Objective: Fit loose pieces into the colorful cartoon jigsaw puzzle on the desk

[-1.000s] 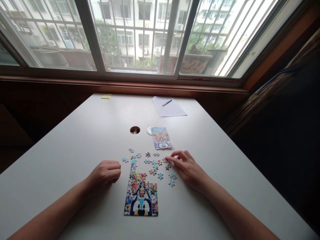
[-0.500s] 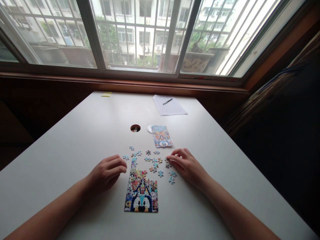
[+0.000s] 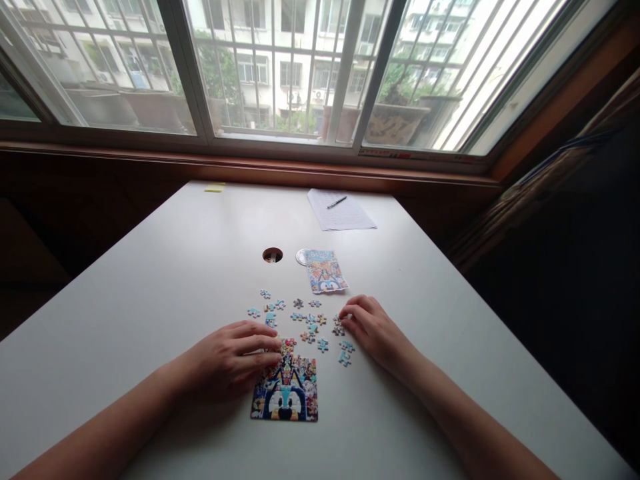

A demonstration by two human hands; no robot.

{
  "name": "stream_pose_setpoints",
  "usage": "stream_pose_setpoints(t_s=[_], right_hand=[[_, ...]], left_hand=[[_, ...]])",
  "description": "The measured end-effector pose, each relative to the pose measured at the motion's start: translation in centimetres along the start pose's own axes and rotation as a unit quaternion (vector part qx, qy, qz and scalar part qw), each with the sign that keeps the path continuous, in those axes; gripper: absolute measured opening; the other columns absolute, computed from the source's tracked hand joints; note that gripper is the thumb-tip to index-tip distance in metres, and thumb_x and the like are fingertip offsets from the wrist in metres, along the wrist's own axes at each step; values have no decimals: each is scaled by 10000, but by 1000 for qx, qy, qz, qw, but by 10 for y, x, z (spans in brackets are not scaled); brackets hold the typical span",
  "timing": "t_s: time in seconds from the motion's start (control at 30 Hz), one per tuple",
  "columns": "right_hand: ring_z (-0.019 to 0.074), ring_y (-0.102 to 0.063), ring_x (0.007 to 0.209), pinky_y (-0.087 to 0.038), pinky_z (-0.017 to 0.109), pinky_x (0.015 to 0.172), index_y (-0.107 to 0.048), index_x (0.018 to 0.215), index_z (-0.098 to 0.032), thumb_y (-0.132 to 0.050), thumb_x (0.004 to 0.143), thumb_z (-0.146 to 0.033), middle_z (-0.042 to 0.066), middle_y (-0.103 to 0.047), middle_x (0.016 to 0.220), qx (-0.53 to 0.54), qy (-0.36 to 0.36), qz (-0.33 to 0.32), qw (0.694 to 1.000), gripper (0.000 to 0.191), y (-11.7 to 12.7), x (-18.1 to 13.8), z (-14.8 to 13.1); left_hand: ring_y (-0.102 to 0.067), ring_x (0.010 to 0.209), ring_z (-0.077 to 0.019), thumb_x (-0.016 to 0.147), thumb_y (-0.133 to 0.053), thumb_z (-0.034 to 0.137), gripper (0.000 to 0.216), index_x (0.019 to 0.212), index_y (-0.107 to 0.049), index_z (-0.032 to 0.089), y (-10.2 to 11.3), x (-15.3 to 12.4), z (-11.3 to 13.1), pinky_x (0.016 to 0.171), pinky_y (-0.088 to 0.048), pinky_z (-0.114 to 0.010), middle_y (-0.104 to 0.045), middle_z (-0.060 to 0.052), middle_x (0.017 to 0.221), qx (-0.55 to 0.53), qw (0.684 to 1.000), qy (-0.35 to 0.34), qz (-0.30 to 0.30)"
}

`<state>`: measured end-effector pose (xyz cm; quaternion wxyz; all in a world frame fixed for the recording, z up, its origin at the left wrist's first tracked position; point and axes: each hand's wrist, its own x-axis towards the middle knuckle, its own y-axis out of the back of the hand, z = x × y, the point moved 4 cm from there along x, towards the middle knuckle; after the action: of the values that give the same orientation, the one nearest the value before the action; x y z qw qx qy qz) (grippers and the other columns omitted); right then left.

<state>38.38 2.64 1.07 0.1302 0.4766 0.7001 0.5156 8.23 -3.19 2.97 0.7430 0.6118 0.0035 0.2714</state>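
A partly assembled colourful jigsaw puzzle [image 3: 287, 395] with a blue cartoon dog face lies on the white table [image 3: 150, 280] in front of me. My left hand [image 3: 235, 357] rests flat on its upper left part, fingers stretched out toward the right. Several loose puzzle pieces [image 3: 305, 319] are scattered just beyond the puzzle. My right hand [image 3: 373, 330] sits at the right edge of the scatter, fingers curled with the tips pinched at a piece by the hand; what is in the pinch is too small to make out.
A small picture card [image 3: 325, 271] lies past the loose pieces, next to a round cable hole [image 3: 273, 255]. A sheet of paper with a pen [image 3: 341, 209] and a yellow note [image 3: 215, 188] lie near the far edge under the window. Dark fabric lies right of the table.
My left hand has slid right from a loose fist beside the puzzle onto its upper left part, fingers now extended. My right hand has stayed near the pieces, its fingers curling in.
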Motion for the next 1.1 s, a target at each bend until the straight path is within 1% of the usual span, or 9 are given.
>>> stream_pose_setpoints(t_s=[0.17, 0.37, 0.47, 0.57, 0.8, 1.1], right_hand=[[249, -580, 1044, -516, 442, 941, -620, 996, -225, -546, 972, -195, 95, -603, 1102, 25, -17, -7, 999, 83, -1, -2, 2], [246, -574, 1047, -509, 436, 943, -609, 993, -224, -550, 970, -190, 89, -602, 1099, 41, -27, -9, 999, 72, 0, -3, 3], [250, -573, 1050, -514, 437, 936, -615, 1003, -229, -556, 966, -190, 92, -604, 1107, 44, -23, -11, 999, 80, 0, -4, 4], [249, -573, 1052, -517, 439, 935, -617, 1009, -231, -553, 965, -181, 93, -611, 1107, 49, -16, -13, 999, 92, 1, -4, 4], [241, -594, 1025, -530, 430, 917, -624, 998, -236, -546, 969, -192, 92, -627, 1086, 66, -2, -14, 998, 94, 3, -4, 1], [232, -597, 1000, -522, 406, 899, -623, 979, -234, -562, 971, -195, 81, -644, 1047, 81, 4, -24, 996, 73, 4, -4, 0]], left_hand=[[-588, 1242, -242, 932, -571, 151, 401, 1330, -580, 200, 3, 3, 2, 1078, -517, -420, -677, -93, 1289, -11, 1000, -6, -13], [-593, 1235, -239, 931, -570, 150, 408, 1335, -574, 206, -2, 0, -1, 1071, -520, -417, -673, -93, 1295, -7, 1000, -10, -7], [-607, 1214, -236, 937, -569, 166, 392, 1327, -578, 209, -4, -2, -2, 1057, -532, -407, -688, -100, 1264, -8, 1000, -24, 15], [-600, 1224, -238, 932, -574, 155, 407, 1335, -574, 212, -5, -2, -3, 1069, -520, -410, -678, -94, 1285, -6, 1000, -13, 4], [-602, 1222, -232, 942, -583, 153, 378, 1317, -587, 206, -1, 1, 0, 1065, -521, -400, -688, -94, 1262, -9, 1000, -14, 5], [-604, 1215, -229, 952, -574, 164, 375, 1324, -582, 215, -4, 0, -3, 1056, -523, -395, -694, -94, 1247, -6, 1000, -23, 12]])
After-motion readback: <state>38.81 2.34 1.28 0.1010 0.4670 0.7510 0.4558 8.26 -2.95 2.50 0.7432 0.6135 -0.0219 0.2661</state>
